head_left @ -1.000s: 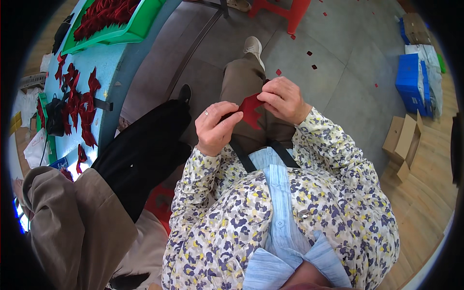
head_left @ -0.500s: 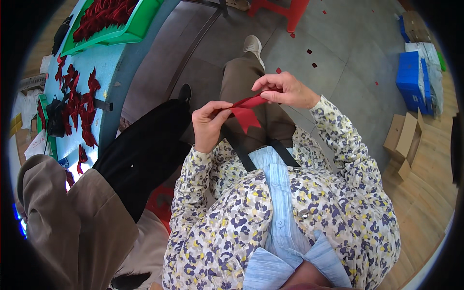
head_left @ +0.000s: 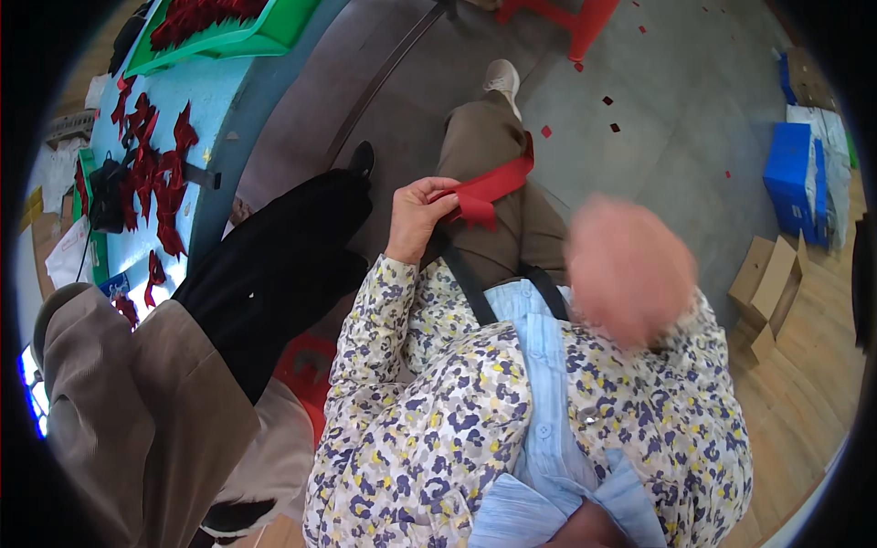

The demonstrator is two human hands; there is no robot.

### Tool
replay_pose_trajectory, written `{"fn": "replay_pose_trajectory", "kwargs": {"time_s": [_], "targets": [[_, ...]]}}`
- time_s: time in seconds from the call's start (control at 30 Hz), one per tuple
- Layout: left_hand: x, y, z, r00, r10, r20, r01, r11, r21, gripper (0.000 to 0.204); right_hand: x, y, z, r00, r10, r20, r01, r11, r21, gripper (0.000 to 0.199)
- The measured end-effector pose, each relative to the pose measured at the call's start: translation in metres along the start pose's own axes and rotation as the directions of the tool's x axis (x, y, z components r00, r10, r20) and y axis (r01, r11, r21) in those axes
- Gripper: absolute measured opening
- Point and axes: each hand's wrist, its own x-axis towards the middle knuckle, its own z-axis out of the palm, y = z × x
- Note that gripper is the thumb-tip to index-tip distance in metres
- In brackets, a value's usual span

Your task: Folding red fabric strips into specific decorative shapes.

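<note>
My left hand (head_left: 420, 216) pinches a folded red ribbon (head_left: 498, 185) between thumb and fingers, above my lap. One long end of the ribbon stretches away to the upper right over my brown trousers, and a shorter cut end hangs down beside it. My right hand (head_left: 632, 269) is raised close to the camera at the right of my chest, apart from the ribbon. Motion smears it so much that its fingers cannot be made out.
Dark red bows (head_left: 169, 196) lie on the light blue table (head_left: 208, 119) at left, below a green tray (head_left: 265, 36) heaped with more. A person in black trousers (head_left: 274, 256) sits close on my left. Right: a blue bin (head_left: 790, 183), an open cardboard box (head_left: 769, 288). Far: a red stool (head_left: 585, 32).
My right hand has let go of the ribbon and moved back toward my body and up. The freed ribbon end now extends loosely, while my left hand keeps its pinch.
</note>
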Motion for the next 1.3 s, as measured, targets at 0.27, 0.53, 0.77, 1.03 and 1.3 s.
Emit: {"fn": "replay_pose_trajectory", "kwargs": {"time_s": [0.27, 0.53, 0.77, 1.03, 1.3], "targets": [[0.009, -0.001, -0.003, 0.989, -0.118, 0.087, 0.113, 0.992, 0.064, 0.019, 0.066, -0.049, 0.022, 0.705, -0.701, 0.111, 0.698, 0.713, 0.07, 0.009], [-0.013, 0.017, -0.036, 0.977, -0.206, 0.06, 0.197, 0.972, 0.127, 0.014, 0.06, -0.062, 0.059, 0.66, -0.749, 0.053, 0.743, 0.641, -0.191, 0.009], [-0.019, 0.008, -0.048, 0.97, -0.238, 0.053, 0.238, 0.971, 0.01, 0.011, -0.006, 0.018, 0.076, 0.979, 0.2, -0.05, -0.205, 0.928, -0.312, 0.03], [0.005, -0.013, -0.019, 0.989, -0.144, 0.036, 0.142, 0.988, 0.057, 0.01, -0.092, 0.11, 0.109, 0.863, 0.504, -0.044, -0.392, 0.61, -0.689, 0.023], [0.033, -0.036, -0.002, 0.973, -0.218, 0.077, 0.207, 0.969, 0.132, 0.01, -0.13, 0.108, 0.092, 0.842, 0.378, 0.384, -0.25, 0.906, -0.342, 0.012]]}}
